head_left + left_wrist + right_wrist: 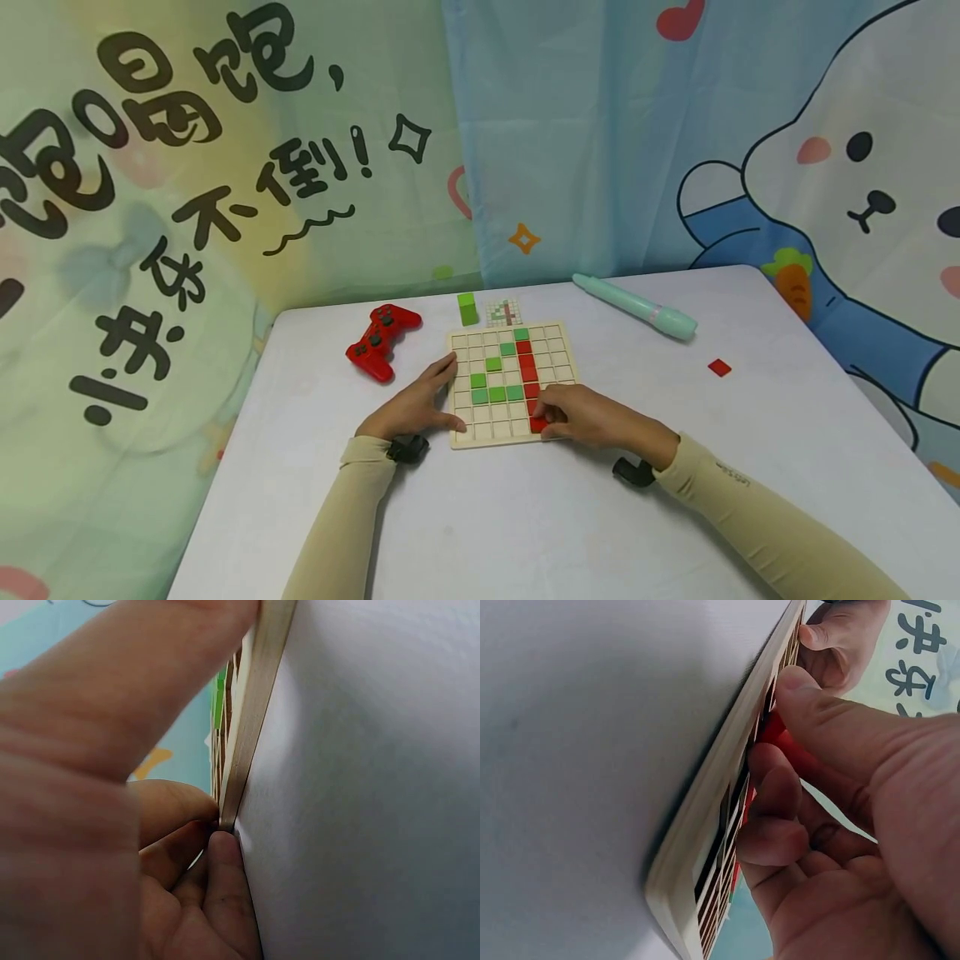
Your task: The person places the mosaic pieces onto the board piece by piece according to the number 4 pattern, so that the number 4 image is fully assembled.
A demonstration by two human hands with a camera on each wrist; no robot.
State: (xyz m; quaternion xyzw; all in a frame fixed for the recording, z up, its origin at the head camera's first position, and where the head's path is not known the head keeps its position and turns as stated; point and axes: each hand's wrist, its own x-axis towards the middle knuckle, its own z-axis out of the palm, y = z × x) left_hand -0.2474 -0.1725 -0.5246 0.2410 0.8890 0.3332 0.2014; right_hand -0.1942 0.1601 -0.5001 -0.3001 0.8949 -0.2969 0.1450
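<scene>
A pale wooden grid board (465, 433) lies on the white table, with several green tiles (493, 364) and a column of red tiles (528, 367) in its squares. My left hand (416, 404) holds the board by its left side; the thumb is at the near-left corner and the fingers are farther up the edge. At the near end of the red column, my right hand (588, 417) pinches a red tile (774, 729) between thumb and fingers. The fingers partly hide that tile, so I cannot tell whether it is fully seated in its square.
Behind the board are a small pattern card (503, 313) and green blocks (467, 308). A red game controller (382, 342) lies to the left. At the right are a mint-green, pen-shaped object (637, 308) and a loose red tile (719, 367). A printed curtain (540, 150) hangs behind the table.
</scene>
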